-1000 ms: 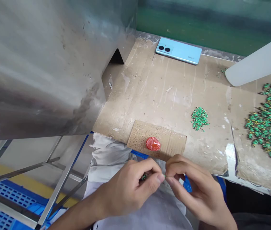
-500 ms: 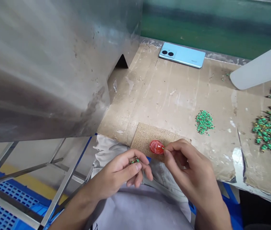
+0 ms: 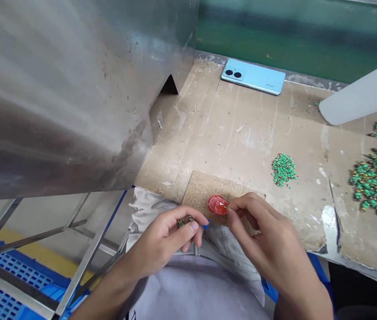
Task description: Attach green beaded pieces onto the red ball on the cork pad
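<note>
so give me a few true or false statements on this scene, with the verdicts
1. The right hand pinches a tiny green piece by the small red dish. True.
2. The left hand is empty. False: the left hand holds several small green pieces.
3. The light-blue smartphone lies screen up. False: the smartphone's back faces up, lenses showing.
4. The small red dish sits on a cardboard piece. True.
5. The small green pile touches the phone. False: the pile lies apart from it.
</note>
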Demonstrator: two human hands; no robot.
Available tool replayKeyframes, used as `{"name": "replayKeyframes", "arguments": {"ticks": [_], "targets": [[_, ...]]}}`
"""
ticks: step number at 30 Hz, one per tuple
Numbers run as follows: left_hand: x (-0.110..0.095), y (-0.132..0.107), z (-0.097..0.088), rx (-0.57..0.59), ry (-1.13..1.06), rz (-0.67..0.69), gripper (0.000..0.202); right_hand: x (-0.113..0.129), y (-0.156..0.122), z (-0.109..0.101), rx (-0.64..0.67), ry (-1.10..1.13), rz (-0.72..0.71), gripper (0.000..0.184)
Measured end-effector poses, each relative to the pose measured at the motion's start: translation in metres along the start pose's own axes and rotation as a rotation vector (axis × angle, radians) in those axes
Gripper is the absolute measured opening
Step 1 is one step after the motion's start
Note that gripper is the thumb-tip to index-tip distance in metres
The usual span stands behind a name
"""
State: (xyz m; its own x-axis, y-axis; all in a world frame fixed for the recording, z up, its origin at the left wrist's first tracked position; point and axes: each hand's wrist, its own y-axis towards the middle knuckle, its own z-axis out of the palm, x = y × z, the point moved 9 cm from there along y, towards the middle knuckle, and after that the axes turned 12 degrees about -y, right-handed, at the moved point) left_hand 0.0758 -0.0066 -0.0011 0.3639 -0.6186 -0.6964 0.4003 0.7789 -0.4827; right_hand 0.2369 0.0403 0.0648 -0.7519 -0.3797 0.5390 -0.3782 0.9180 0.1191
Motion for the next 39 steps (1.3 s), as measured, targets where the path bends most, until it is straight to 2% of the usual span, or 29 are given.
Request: {"name": "replayKeyframes", "arguments": {"ticks": [5, 9, 15, 22, 29, 39], "targets": [[0.003, 0.0, 0.003, 0.014, -0.015, -0.012, 0.02, -0.013, -0.007, -0.02, -0.053, 0.017, 0.006, 0.01], [0.003, 0.001, 0.002, -0.02, 0.073, -0.009, 0.02, -0.02, -0.017, -0.012, -0.032, 0.042, -0.01, 0.01], [0.004, 0.001, 0.002, -0.056, 0.234, -0.025, 0.021, -0.008, -0.013, -0.006, -0.143, 0.023, -0.087, 0.014], [0.009, -0.001, 0.003, -0.057, 0.289, -0.035, 0.02, 0.008, 0.0, -0.002, -0.048, -0.058, -0.202, 0.012], [0.011, 0.001, -0.002, -0.078, 0.327, -0.028, 0.023, 0.019, 0.006, 0.0, -0.036, -0.237, -0.298, 0.012], [0.012, 0.0, -0.004, -0.092, 0.36, -0.036, 0.023, 0.026, 0.009, -0.001, 0.002, -0.309, -0.377, 0.013]]}}
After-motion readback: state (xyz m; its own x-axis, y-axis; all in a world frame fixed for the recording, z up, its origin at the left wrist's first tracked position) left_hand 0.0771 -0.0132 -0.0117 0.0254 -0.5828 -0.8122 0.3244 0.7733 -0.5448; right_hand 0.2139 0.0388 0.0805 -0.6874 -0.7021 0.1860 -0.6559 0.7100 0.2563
